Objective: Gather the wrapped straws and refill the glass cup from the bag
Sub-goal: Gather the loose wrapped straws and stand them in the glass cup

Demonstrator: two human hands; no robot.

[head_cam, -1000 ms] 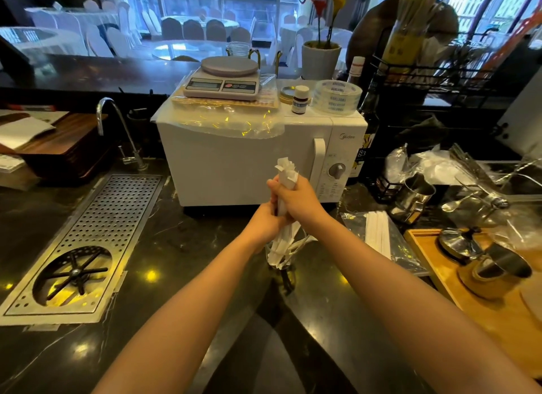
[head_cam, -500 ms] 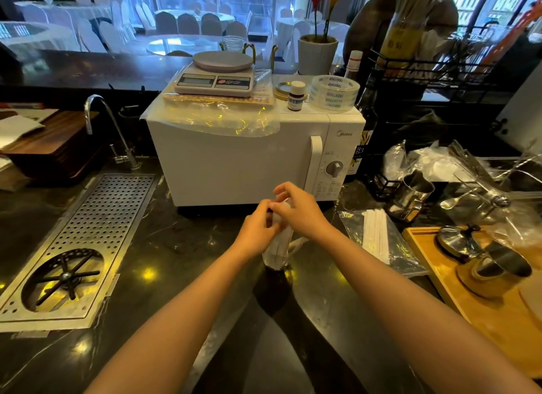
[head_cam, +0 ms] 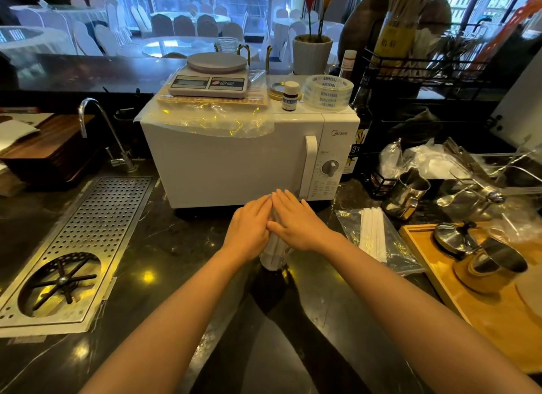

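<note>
A glass cup (head_cam: 274, 261) stands on the dark counter in front of the microwave, with white wrapped straws (head_cam: 275, 245) upright in it. My left hand (head_cam: 249, 226) and my right hand (head_cam: 297, 223) meet over the cup, fingers straight and side by side. They press the top of the bundle between them and hide most of it. Only a sliver of white shows between the hands. To the right lies a clear plastic bag (head_cam: 393, 247) holding more wrapped straws (head_cam: 372, 232).
A white microwave (head_cam: 234, 161) stands close behind the cup, with a scale (head_cam: 209, 79) on top. A perforated steel drain tray (head_cam: 73, 244) lies left. At right are a steel jug (head_cam: 406, 194), a wooden tray (head_cam: 481, 314) with metal tools, and loose plastic bags.
The bundle was held high above the cup in both fists, then lowered into it. The hands have flattened from a fist grip to straight fingers over the straws.
</note>
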